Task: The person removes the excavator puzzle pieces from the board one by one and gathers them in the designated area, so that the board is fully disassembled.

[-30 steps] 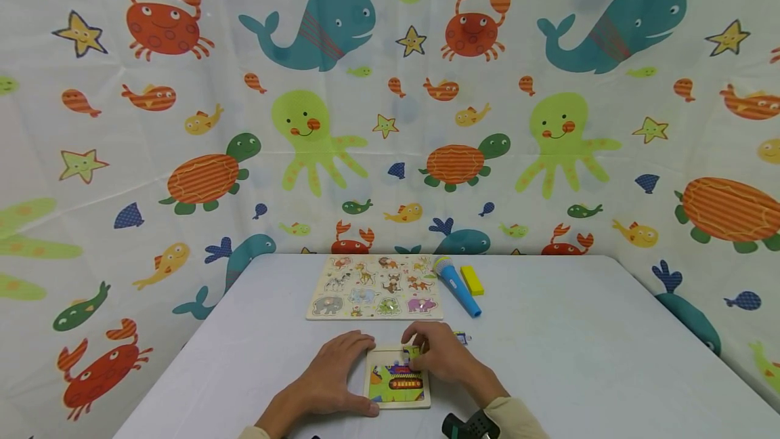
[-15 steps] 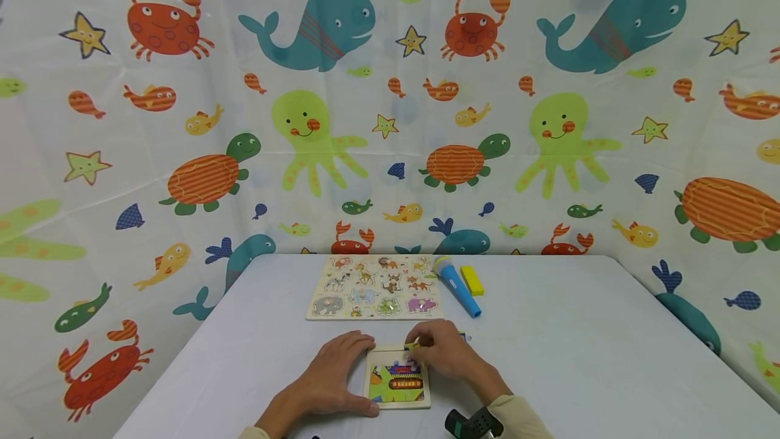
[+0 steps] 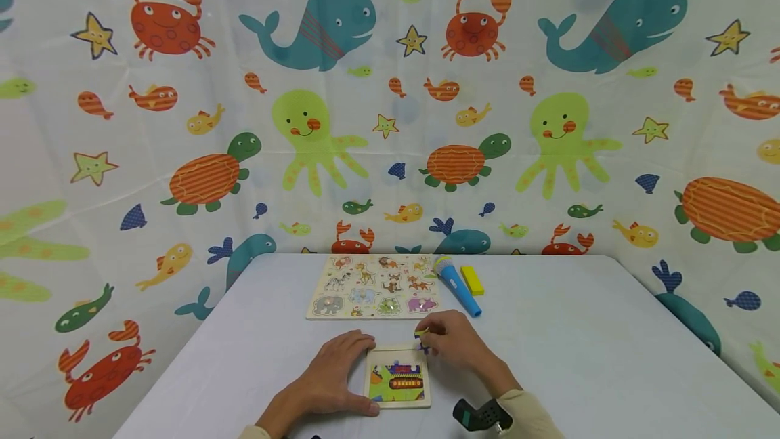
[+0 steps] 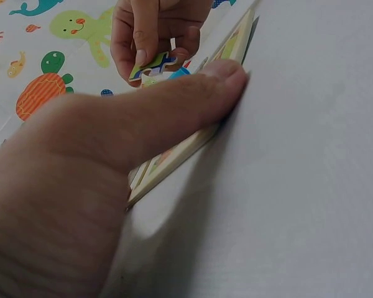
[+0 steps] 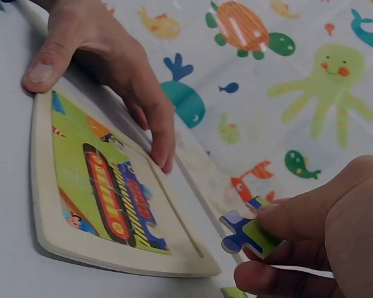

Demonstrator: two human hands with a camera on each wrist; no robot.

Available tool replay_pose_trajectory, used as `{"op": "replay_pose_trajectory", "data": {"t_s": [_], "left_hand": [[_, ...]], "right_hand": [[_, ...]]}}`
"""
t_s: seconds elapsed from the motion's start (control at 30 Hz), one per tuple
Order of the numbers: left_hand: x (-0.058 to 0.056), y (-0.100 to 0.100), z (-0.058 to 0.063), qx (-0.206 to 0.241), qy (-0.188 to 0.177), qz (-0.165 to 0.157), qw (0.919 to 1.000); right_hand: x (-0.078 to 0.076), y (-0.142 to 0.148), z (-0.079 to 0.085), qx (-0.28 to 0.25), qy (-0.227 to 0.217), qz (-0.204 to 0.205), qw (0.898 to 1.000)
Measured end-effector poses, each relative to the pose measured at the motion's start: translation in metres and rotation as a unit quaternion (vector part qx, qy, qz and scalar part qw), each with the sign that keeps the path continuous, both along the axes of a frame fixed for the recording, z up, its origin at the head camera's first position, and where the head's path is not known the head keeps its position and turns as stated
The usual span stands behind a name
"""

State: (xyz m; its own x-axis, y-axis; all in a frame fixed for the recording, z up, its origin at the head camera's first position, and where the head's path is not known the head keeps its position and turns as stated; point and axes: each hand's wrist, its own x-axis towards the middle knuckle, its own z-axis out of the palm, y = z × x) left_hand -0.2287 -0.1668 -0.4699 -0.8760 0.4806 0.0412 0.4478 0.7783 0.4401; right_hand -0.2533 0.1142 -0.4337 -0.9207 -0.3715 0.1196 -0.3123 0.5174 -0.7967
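A small wooden jigsaw tray (image 3: 397,406) lies on the white table, its lower part filled with pieces picturing a tracked vehicle. Along its upper part, bare wood shows in the right wrist view. My left hand (image 3: 335,371) holds the tray's left side, thumb at the near corner (image 5: 40,77) and fingers at the far one. Beyond the tray's far right corner, my right hand (image 3: 453,341) pinches a green and blue jigsaw piece (image 5: 252,230) between thumb and fingers, raised off the table. Part of another green piece (image 5: 233,292) shows below that hand.
Behind the tray lies a wooden animal puzzle board (image 3: 374,286). To its right are a blue toy microphone (image 3: 457,286) and a yellow block (image 3: 472,280). A curtain (image 3: 390,107) printed with sea animals hangs behind the table.
My right hand has taken the jigsaw piece from the tray's upper right and moved it up and to the right. My left hand stays in place on the tray.
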Motion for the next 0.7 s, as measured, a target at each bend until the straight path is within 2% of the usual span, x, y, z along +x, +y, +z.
{"op": "replay_pose_trajectory", "data": {"t_s": [0.23,0.7], "left_hand": [[-0.001,-0.001,0.001,0.002,-0.005,-0.001,1.0000],[-0.002,-0.002,0.000,0.004,-0.002,-0.003,1.0000]], "right_hand": [[-0.002,0.009,0.006,-0.016,0.006,-0.030,0.999],[-0.011,0.034,0.006,-0.024,0.003,-0.105,0.994]]}}
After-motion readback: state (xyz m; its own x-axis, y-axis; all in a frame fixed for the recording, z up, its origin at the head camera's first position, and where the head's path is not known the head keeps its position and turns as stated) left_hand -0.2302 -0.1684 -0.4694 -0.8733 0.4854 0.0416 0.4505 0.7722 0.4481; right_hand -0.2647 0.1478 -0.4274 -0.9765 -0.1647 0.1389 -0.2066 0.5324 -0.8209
